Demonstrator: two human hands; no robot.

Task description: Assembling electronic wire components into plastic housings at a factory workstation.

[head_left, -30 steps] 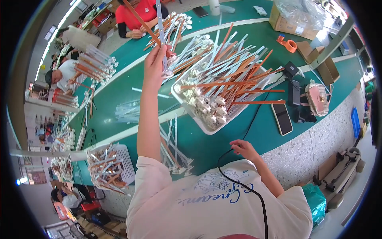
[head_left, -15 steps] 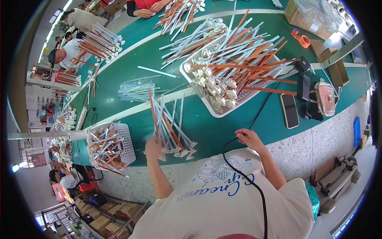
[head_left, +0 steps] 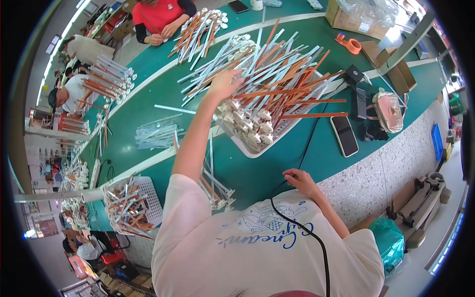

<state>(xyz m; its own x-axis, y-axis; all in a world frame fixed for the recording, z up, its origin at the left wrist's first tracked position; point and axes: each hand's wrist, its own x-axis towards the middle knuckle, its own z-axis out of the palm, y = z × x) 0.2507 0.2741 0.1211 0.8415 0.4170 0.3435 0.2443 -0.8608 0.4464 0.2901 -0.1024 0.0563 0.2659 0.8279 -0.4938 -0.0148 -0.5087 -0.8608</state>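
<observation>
My left hand is stretched forward over the left rim of a white plastic basket, touching the strips heaped there. Its fingertips are lost among the strips, so its grip is unclear. Orange-brown and pale blue-white strips with white plastic ends fill the basket and stick out over its far and right sides. My right hand hovers by the near table edge, fingers curled closed at a black cable. A smaller bunch of the same strips lies beside my left forearm, partly covered by it.
Loose clear-white strips lie left on the green table. A second basket of strips stands at the near left. To the right are a phone, a pink bag and orange tape. A person in red sits opposite.
My left hand has gone from the small bunch at the near edge to the basket of strips farther forward. My right hand stays at the cable, and the view has shifted.
</observation>
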